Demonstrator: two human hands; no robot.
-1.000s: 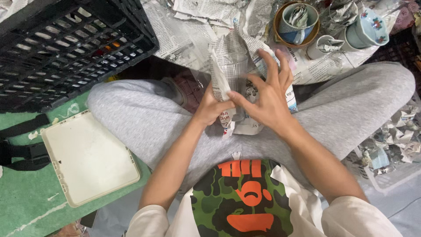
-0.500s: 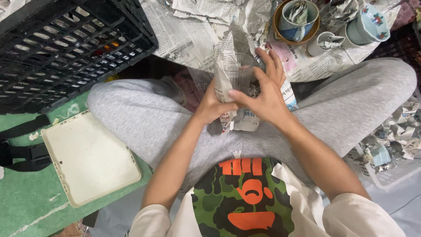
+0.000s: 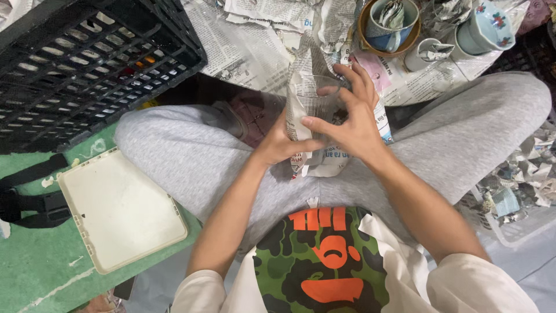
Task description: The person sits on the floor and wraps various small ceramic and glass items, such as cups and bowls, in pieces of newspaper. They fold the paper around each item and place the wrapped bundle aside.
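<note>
Over my lap: right hand [image 3: 353,124] has closed down since a second ago, fingers now gripping the glass [image 3: 317,107]; left hand [image 3: 284,142] pinches newspaper [image 3: 301,87] against it. Wrapping tightens.

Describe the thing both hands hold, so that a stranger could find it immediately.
Start at the grey-trousered lap. Above it, the left hand and right hand hold a clear glass half wrapped in newspaper. Unlike the painted cups beyond, it is transparent.
</note>
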